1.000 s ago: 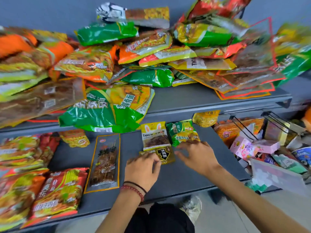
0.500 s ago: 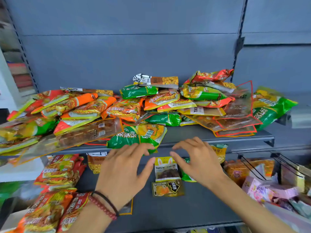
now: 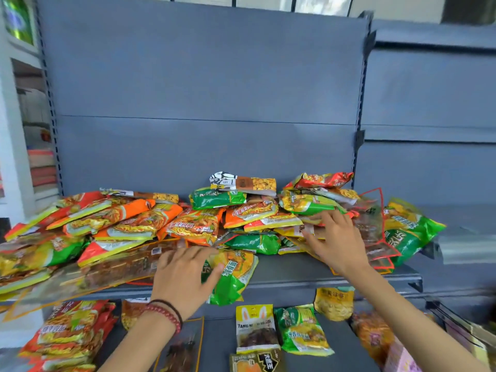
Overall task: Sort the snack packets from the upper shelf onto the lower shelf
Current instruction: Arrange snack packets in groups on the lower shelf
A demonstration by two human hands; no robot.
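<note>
A heap of snack packets (image 3: pixel 193 224) in orange, green, yellow and red covers the upper shelf (image 3: pixel 290 269). My left hand (image 3: pixel 185 275) lies with spread fingers on a large green and yellow packet (image 3: pixel 236 275) that overhangs the shelf's front edge. My right hand (image 3: pixel 335 245) reaches with straight fingers onto the flat brown and yellow packets (image 3: pixel 303 232) at the right of the heap. On the lower shelf (image 3: pixel 217 342) lie a yellow rabbit packet (image 3: pixel 255 328), a small green packet (image 3: pixel 303 328), a dark packet (image 3: pixel 257 361) and a stack of red packets (image 3: pixel 69 331).
A grey back panel (image 3: pixel 204 103) rises behind the heap. White shelving (image 3: pixel 26 130) stands at the far left. A second grey shelf bay (image 3: pixel 429 130) adjoins on the right, with wire dividers and mixed goods (image 3: pixel 456 331) at the lower right.
Both hands have risen from the small packets on the lower shelf to the heap on the upper shelf. The view has tilted upward.
</note>
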